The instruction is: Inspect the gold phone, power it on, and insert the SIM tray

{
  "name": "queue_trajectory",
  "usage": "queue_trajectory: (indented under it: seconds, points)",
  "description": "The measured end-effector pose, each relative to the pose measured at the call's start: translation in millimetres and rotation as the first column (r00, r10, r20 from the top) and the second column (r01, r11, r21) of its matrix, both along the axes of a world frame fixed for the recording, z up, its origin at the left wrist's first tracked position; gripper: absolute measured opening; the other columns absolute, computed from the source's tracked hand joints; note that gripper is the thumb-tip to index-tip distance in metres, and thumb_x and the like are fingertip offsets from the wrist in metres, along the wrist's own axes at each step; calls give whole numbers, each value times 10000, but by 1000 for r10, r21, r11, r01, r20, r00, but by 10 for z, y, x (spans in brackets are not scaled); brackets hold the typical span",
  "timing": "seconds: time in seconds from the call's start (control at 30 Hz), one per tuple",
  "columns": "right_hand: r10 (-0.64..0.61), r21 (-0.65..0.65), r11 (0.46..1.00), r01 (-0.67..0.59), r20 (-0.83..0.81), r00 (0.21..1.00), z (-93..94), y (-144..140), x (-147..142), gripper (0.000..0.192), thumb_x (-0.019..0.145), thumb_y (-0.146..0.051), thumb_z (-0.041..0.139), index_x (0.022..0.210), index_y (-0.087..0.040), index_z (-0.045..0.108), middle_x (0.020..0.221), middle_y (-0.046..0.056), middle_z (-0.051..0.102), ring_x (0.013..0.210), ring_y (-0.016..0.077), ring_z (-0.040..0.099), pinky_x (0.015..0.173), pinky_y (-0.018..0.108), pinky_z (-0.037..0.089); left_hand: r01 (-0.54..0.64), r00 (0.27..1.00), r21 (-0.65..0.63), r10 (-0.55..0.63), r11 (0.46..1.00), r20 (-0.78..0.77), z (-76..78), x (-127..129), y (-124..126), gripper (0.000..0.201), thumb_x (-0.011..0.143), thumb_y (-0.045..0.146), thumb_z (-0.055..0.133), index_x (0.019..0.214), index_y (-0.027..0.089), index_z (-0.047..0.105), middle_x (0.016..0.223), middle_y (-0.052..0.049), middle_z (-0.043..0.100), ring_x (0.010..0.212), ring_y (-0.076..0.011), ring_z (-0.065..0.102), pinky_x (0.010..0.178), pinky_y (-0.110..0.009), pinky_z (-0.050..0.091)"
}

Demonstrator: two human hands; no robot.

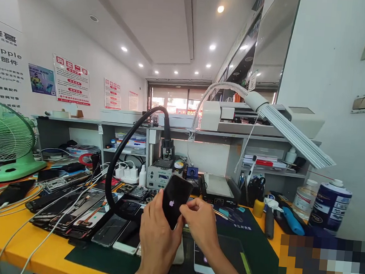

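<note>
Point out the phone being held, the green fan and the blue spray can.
phone [175, 198]: head view, middle of its dark screen.
green fan [0, 136]: head view, on its wire grille.
blue spray can [330, 205]: head view, on its body.

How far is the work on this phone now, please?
Done: the phone is closed up and shows a boot logo. In hand: the left hand holds it, the right hand grips its edge. Left: it has not reached its home screen; another phone lies lit on the mat.

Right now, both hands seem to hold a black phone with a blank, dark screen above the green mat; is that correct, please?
Not quite: the head view shows a white logo lit on the phone screen. Otherwise yes, left hand and right hand hold it above the green mat.
</note>
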State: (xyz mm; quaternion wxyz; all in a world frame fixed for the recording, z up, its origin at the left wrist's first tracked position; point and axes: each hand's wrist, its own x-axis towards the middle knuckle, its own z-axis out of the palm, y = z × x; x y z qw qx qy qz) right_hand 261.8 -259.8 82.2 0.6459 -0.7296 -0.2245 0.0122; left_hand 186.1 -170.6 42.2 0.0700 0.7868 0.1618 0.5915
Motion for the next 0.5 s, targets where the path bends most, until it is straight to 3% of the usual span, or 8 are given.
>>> queue_trajectory:
  seconds: [0.37,0.5]
  points:
    - [11,24,1000,-9,-92,996,-134,82,83,227,758,-142,698,628,-172,514,554,-73,504,537,110,496,521,213,406,49,998,-29,-50,998,-42,-86,45,42,746,850,248,651,1490,125,290,1294,-199,544,1126,-370,531,855,-496,495]
    - [238,121,968,-218,-189,953,-95,-4,113,205,746,-259,733,685,-168,559,614,-30,601,587,151,612,572,269,529,83,996,-92,-85,992,-17,-84,27,52,758,842,234,655,1494,131,285,1297,-201,532,1145,-374,519,893,-529,489]
